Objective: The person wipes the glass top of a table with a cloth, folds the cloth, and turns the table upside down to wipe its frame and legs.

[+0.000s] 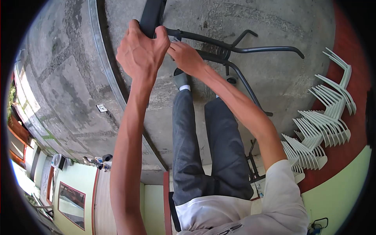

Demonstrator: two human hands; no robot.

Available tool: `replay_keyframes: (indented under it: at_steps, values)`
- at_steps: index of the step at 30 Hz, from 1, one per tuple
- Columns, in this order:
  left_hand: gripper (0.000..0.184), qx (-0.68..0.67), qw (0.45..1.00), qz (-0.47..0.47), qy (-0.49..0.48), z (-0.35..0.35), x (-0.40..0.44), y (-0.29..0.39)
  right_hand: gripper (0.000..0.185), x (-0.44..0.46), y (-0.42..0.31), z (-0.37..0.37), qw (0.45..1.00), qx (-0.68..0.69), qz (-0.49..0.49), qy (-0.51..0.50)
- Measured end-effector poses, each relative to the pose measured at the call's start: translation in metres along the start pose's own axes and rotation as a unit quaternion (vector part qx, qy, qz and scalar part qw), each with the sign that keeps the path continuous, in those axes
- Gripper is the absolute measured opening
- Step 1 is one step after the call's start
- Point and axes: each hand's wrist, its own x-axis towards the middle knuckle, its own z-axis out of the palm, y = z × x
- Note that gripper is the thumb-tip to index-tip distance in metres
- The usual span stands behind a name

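Observation:
At the upper middle of the head view, my left hand [141, 53] is wrapped round the end of a black padded part [152, 17], thumb on one side and fingers on the other. Just right of it and lower, my right hand [185, 58] is closed beside a black metal tube frame [203, 38]. Its fingertips are partly hidden, so what it grips cannot be made out. Curved black tubes run from there to the right, with a round dark piece [223, 53] between them.
Grey concrete floor [282, 78] lies below, crossed by a metal channel [105, 51] on the left. White slatted racks [329, 117] stand on the red strip at right. My shoe [181, 79] is close under the right hand. Another black frame [253, 164] is beside my leg.

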Motion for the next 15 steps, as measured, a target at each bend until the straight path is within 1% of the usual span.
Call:
replay_keyframes:
  at_steps: [2,3,4,6,7,8,10,11,14,15]
  values:
    - [0.039,-0.029,1.000,0.003,0.009,-0.002,-0.010,-0.002,0.034,0.021,-0.010,0.013,1.000,-0.004,-0.025,-0.004]
    - [0.040,-0.036,0.999,0.008,0.033,0.000,-0.013,-0.006,0.033,0.029,0.002,0.030,0.999,-0.005,-0.034,-0.013]
    - [0.043,-0.044,0.999,-0.007,0.025,0.001,-0.013,-0.007,0.033,0.036,0.014,0.047,0.999,-0.007,-0.043,-0.023]
    - [0.048,-0.063,0.997,-0.039,0.004,-0.001,-0.011,-0.005,0.031,0.047,0.024,0.068,0.982,-0.168,-0.076,-0.046]
    - [0.050,-0.078,0.996,-0.029,0.027,-0.001,-0.011,-0.005,0.030,0.051,0.032,0.072,0.967,-0.229,-0.092,-0.059]
    - [0.049,-0.071,0.997,-0.033,0.021,-0.001,-0.013,-0.006,0.030,0.050,0.039,0.074,0.957,-0.261,-0.102,-0.071]
    - [0.049,-0.055,0.998,-0.036,0.020,-0.001,-0.012,-0.007,0.029,0.059,0.044,0.069,0.945,-0.292,-0.113,-0.093]
    - [0.049,-0.045,0.997,-0.039,0.050,0.001,-0.013,-0.006,0.029,0.062,0.045,0.068,0.941,-0.300,-0.115,-0.104]
    - [0.050,-0.053,0.997,-0.042,0.038,0.000,-0.015,-0.008,0.027,0.060,0.036,0.072,0.931,-0.321,-0.113,-0.130]
    - [0.049,-0.060,0.996,-0.041,0.051,0.001,-0.014,-0.008,0.027,0.059,0.031,0.072,0.927,-0.331,-0.115,-0.135]
